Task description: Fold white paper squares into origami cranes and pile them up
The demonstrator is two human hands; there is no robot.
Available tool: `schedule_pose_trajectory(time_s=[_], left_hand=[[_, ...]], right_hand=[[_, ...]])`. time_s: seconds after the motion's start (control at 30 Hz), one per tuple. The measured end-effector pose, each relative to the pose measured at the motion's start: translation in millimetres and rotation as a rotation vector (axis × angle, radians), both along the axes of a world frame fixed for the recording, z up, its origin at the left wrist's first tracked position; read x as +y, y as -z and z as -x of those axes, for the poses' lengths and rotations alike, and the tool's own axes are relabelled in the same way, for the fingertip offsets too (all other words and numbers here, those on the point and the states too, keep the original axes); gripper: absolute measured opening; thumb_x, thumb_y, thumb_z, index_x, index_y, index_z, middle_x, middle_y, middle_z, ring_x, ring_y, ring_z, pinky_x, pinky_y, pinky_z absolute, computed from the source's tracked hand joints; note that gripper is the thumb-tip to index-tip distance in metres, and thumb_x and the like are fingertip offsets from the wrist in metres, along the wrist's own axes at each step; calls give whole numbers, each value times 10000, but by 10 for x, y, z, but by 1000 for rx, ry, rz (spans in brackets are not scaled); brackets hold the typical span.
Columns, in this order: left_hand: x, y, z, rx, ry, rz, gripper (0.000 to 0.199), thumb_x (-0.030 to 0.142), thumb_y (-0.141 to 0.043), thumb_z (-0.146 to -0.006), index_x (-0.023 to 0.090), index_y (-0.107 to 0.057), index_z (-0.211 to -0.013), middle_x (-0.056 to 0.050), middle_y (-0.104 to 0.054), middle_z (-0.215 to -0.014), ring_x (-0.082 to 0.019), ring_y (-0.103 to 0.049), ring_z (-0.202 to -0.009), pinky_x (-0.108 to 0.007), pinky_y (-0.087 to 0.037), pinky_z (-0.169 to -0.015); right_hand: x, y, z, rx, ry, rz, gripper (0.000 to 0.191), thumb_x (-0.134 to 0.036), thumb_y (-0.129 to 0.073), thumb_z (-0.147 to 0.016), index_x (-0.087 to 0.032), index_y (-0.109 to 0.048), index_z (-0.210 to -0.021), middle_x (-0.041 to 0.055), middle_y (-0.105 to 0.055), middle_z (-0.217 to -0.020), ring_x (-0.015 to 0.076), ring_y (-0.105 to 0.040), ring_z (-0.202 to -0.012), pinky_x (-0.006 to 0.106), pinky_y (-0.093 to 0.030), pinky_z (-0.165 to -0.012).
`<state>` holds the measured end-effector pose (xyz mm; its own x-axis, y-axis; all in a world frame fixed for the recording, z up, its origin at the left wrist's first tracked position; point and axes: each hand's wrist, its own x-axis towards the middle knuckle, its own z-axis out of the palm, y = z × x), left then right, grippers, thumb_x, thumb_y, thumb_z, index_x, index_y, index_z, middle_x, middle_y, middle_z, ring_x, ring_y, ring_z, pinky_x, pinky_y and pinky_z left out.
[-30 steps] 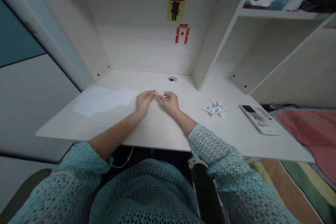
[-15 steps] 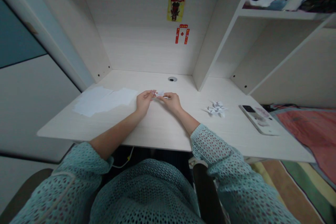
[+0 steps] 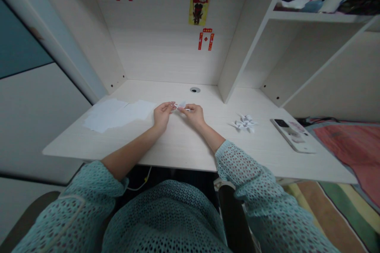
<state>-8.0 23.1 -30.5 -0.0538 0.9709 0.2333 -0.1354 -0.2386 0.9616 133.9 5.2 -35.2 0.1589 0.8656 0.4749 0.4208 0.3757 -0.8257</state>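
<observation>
A small folded white paper piece with pointed ends, like an origami crane, is held between both hands over the desk. My left hand pinches its left end with thumb and fingers. My right hand grips the right part, thumb and forefinger closed on it. The fingers hide some of the folds. To the right lies a little heap of folded paper cranes. Flat white paper sheets are spread on the left side, close to my left hand.
The white desk has a round cable hole near its back panel. A phone lies at the right. An upright divider stands behind the cranes, with a shelf holding bags above right. Red stickers decorate the back panel.
Both hands stay in nearly the same place, still pinching the folded paper. A pointed upper part of it shows a little more clearly between the fingers.
</observation>
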Motion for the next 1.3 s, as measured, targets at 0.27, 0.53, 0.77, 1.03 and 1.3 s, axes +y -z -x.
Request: schedule_pose_trajectory(time_s=[0.27,0.53,0.77,1.03,1.3], left_hand=[[-51,-47,-19,25,1,-37,309,407,-655,-705,149,-691,-872,-99,-703,-921,-184,-646,-804,-295,-481,-726],[17,51,1,131,139,29,355,437,-688,-642,162,-707,-865,-84,-704,-947,-194,-624,-833,-259,-447,-653],[20,43,5,141,142,52,333,475,-691,-631,167,-663,-752,-61,-687,-791,-191,-629,-797,-244,-429,-628],[-14,-3,-8,185,113,64,357,516,-679,-638,172,-638,-725,-62,-676,-748,-211,-648,-793,-232,-406,-576],[31,39,-9,225,117,41,281,454,-643,-684,174,-621,-713,-46,-661,-703,-193,-642,-755,-222,-389,-549]], right_hand=[[-54,-39,7,-70,36,-52,292,-460,-634,-716,-180,-696,-661,22,-656,-658,164,-565,-663,266,-393,-646],[41,45,-65,46,-99,99,340,-502,-654,-667,-182,-728,-754,19,-707,-729,169,-604,-683,248,-408,-635],[90,14,-122,116,-147,141,477,-601,-553,-715,-152,-703,-662,27,-674,-655,160,-589,-643,251,-417,-612],[119,-8,-185,182,-137,135,514,-625,-514,-728,-144,-671,-636,29,-638,-610,138,-552,-593,237,-399,-584],[123,0,-199,187,-169,103,406,-500,-537,-759,-144,-647,-599,19,-628,-590,122,-542,-564,239,-397,-594]])
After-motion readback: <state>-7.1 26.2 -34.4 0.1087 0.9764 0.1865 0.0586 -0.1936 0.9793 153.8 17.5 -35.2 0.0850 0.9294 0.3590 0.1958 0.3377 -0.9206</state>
